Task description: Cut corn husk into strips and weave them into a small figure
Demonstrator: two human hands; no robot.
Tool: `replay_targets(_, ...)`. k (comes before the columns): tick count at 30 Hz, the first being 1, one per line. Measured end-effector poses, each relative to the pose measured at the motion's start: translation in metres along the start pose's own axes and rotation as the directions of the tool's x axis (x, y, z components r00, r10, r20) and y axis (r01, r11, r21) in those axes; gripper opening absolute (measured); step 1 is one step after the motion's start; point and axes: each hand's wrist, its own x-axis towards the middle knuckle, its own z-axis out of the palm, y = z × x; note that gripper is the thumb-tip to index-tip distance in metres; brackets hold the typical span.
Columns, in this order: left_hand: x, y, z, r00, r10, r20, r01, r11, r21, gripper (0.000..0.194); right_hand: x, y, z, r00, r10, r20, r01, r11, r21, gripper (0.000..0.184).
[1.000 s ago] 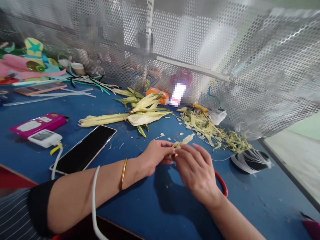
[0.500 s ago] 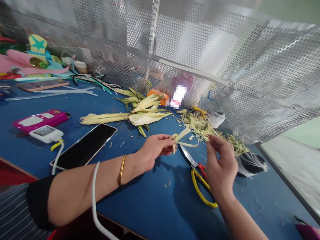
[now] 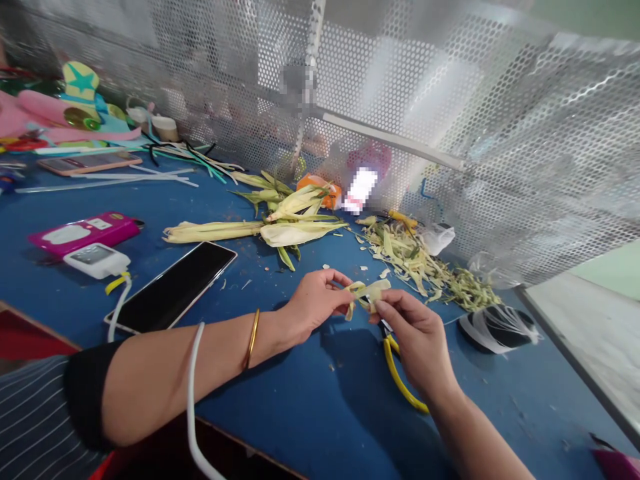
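Observation:
A pale corn husk strip (image 3: 376, 288), looped and folded, is held above the blue table between both my hands. My left hand (image 3: 320, 300) pinches its left part between thumb and fingers. At the strip's right part my right hand (image 3: 417, 333) has thumb and fingertips closed on it. Below the right hand lie scissors (image 3: 400, 377) with a yellow handle, their blades and other handle mostly hidden by the hand. Several corn husks (image 3: 300, 232) lie in a bunch beyond my left hand. A heap of husk scraps (image 3: 407, 257) spreads behind my right hand.
A dark phone (image 3: 173, 287) and a magenta box (image 3: 87, 233) lie at left, with a white device (image 3: 97, 260) and its cable. A black spool (image 3: 495, 328) of clear thread stands at right. The perforated metal screen (image 3: 390, 87) borders the table's back.
My right hand has come left and in to the husk strip and now grips its right part. The scissors are more covered by it. My left hand keeps its hold.

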Motion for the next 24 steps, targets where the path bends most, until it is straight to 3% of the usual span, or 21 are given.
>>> replay_targets(11,0.004,-0.015,-0.006,0.969,0.214,0.122,-0.239,0.94,0.245,0.012,-0.001,0.003,0.007,0.99,0.14,0.01,-0.141,0.987,0.082,0.013)
replay_targets(15,0.002,-0.014,-0.006,0.973,0.196,0.118,-0.219,0.949,0.226,0.011,0.0,0.006,0.008,0.987,0.16,0.0,-0.159,0.977,0.143,0.013)
replay_targets(24,0.0,-0.014,-0.005,0.965,0.226,0.134,-0.255,0.928,0.273,0.01,-0.001,0.01,0.011,0.972,0.226,-0.065,-0.221,0.973,0.073,0.018)
